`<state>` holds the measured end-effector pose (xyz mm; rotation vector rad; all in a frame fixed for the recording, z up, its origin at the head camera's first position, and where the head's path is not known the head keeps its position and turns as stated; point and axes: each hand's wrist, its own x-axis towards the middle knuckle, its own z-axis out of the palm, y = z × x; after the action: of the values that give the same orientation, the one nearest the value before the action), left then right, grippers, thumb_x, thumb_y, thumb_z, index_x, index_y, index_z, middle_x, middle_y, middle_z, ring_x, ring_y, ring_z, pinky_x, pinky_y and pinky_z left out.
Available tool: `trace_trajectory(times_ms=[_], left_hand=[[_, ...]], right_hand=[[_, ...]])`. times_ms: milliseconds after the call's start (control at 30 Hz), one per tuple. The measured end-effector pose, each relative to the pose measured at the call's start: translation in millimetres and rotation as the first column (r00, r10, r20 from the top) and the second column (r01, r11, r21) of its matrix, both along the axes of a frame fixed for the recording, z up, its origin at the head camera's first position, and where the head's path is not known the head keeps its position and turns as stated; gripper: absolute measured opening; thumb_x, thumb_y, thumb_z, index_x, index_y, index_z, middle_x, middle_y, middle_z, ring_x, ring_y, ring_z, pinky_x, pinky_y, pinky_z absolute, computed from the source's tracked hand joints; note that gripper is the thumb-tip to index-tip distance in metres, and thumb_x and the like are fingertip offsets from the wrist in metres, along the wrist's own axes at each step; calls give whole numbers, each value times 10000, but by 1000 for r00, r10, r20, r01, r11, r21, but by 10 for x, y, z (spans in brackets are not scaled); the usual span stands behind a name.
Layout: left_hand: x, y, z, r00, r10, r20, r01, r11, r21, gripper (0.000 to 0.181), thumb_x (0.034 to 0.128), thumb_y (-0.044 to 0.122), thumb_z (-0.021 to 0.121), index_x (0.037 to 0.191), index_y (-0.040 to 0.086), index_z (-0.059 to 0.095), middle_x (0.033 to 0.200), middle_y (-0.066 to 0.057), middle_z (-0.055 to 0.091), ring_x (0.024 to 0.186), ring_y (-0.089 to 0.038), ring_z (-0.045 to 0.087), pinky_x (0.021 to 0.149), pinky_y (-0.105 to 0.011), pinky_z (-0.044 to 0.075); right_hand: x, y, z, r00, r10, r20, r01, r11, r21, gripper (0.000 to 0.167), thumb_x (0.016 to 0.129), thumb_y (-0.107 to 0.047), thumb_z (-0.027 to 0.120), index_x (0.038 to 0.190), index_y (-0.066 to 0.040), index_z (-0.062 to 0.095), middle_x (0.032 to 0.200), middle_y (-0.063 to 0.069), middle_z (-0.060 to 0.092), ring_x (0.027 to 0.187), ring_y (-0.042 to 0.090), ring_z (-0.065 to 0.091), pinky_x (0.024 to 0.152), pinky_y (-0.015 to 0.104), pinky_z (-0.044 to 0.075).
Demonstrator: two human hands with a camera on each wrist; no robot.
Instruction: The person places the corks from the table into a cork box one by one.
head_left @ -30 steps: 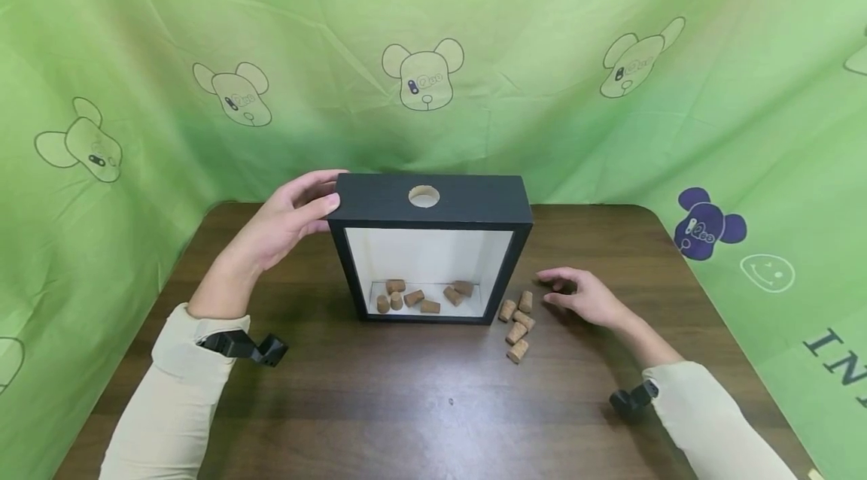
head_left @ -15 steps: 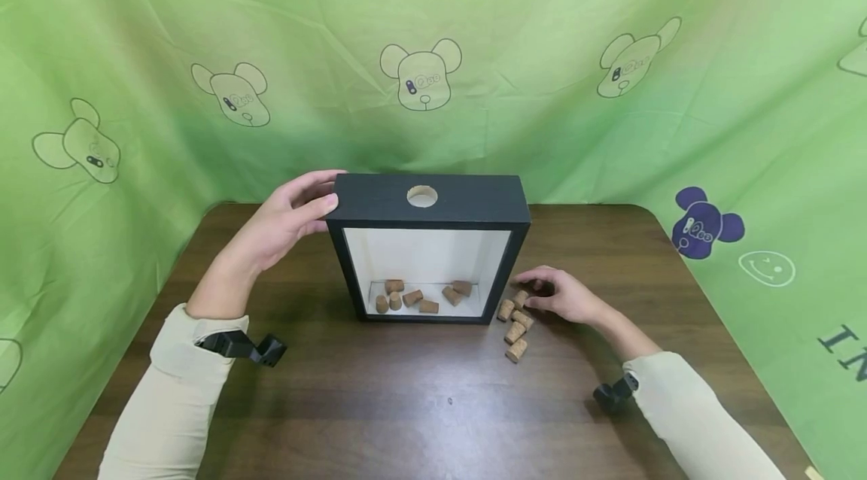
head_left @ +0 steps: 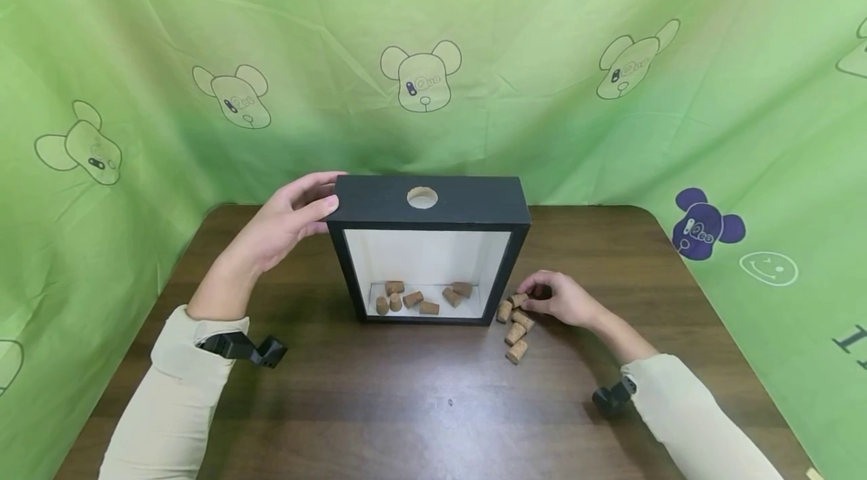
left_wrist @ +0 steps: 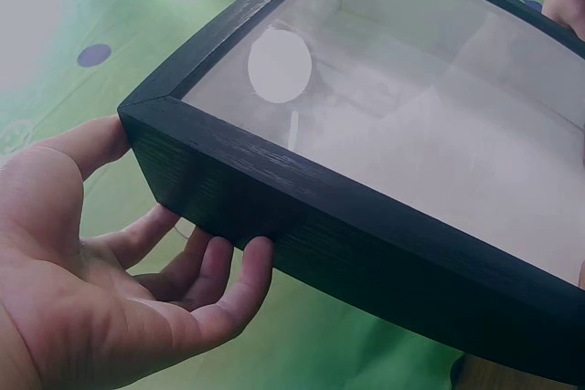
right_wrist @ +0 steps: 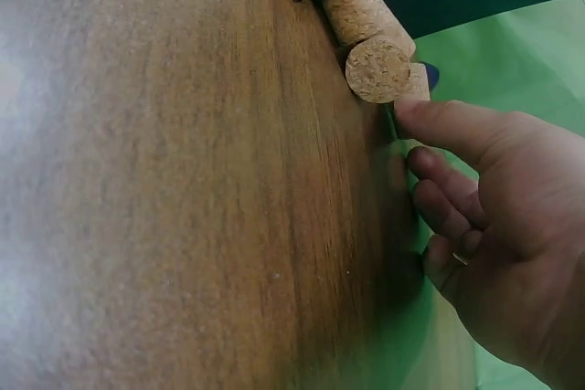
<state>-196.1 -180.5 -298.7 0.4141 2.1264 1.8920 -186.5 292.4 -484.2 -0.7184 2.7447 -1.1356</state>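
Note:
A black shadow box [head_left: 433, 202] with a clear front and a round hole in its top stands upright on the table. Several corks [head_left: 429, 308] lie inside on its white floor. My left hand [head_left: 278, 228] grips the box's upper left corner; in the left wrist view, the thumb is at the corner and curled fingers [left_wrist: 247, 280] lie along the side. Right of the box, my right hand [head_left: 558, 298] pinches a cork [head_left: 518, 300] at the far end of a small group. Its index fingertip is partly hidden. Several other corks [head_left: 516, 335] lie loose beside it.
The brown wooden table [head_left: 379, 405] extends in front of the box and to both sides. A green printed curtain [head_left: 528, 119] hangs close behind and around the table. Small black cameras [head_left: 271, 352] sit on both wrists.
My right hand has moved left to the corks, and its thumb and finger have closed on the farthest one, which has turned more sideways. The left hand and the box stay put.

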Motion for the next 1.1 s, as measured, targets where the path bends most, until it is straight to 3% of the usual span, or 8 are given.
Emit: trace_trajectory(times_ms=[333, 567, 933, 1100], left_hand=[[-1, -2, -1, 1000, 0, -1, 0, 1000, -5, 559, 1037, 144, 547, 1560, 54, 370, 1530, -130, 373, 1279, -233, 442, 932, -252, 516], [6, -2, 2, 1000, -4, -2, 4, 1000, -1, 558, 1036, 140, 545, 1558, 48, 371, 1530, -133, 370, 1279, -236, 440, 931, -256, 516], [-3, -5, -8, 1000, 1, 5, -1, 1000, 0, 561, 1038, 141, 542, 1562, 49, 362, 1542, -135, 354, 1285, -234, 433, 922, -250, 518], [0, 0, 0, 1000, 1, 4, -1, 1000, -1, 561, 1039, 141, 539, 1563, 48, 361, 1541, -136, 351, 1285, -233, 433, 920, -248, 519]], right_hand=[[52, 116, 61, 997, -42, 68, 43, 999, -7, 136, 871, -1, 757, 985, -67, 724, 911, 64, 702, 827, 100, 613, 729, 252, 518], [138, 266, 182, 986, -74, 152, 89, 991, -99, 178, 883, 37, 719, 1058, 32, 692, 920, 90, 715, 807, 106, 640, 684, 229, 544], [234, 484, 482, 984, -170, 49, 175, 974, -144, 191, 899, -23, 747, 1072, 34, 692, 905, 83, 696, 787, 106, 636, 692, 216, 546], [250, 528, 646, 984, -177, 9, 176, 973, -152, 192, 899, -9, 738, 1084, 23, 694, 918, 106, 705, 802, 123, 646, 692, 203, 543]])
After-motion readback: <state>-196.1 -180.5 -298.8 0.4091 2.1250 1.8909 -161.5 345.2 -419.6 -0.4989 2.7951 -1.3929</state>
